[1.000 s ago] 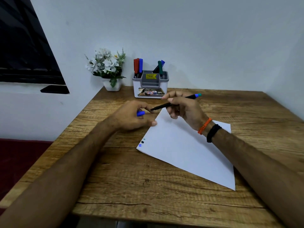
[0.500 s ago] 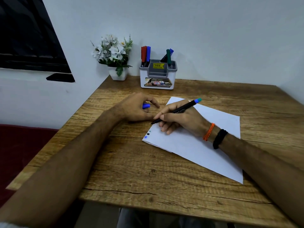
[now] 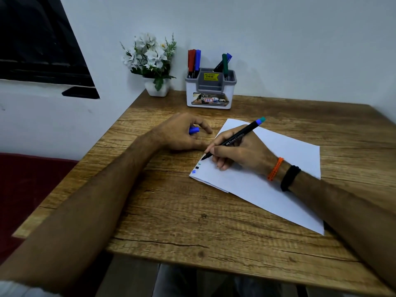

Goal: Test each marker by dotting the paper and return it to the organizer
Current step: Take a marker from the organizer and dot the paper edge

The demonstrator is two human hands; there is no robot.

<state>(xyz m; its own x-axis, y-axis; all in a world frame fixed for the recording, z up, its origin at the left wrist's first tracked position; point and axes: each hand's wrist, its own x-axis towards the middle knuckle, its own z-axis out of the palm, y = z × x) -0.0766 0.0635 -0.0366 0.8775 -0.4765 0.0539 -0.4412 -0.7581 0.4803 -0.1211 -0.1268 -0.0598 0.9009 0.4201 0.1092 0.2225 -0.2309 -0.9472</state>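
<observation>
My right hand (image 3: 237, 152) grips a black marker (image 3: 234, 139) with a blue-green end, its tip down on the left edge of the white paper (image 3: 278, 179). Three small dots (image 3: 196, 167) sit on the paper just below the tip. My left hand (image 3: 182, 133) rests on the table left of the paper and holds the blue cap (image 3: 194, 130) in its curled fingers. The grey-and-white organizer (image 3: 211, 91) stands at the back of the table, with red, blue and green markers (image 3: 194, 61) upright in it.
A white pot of artificial flowers (image 3: 153, 65) stands left of the organizer at the table's back corner. The wooden table (image 3: 192, 221) meets walls behind and at the left. An orange band and a black band circle my right wrist.
My right hand has brought the marker down from above the paper to its left edge, where the tip now touches. The left hand kept the cap and stayed put.
</observation>
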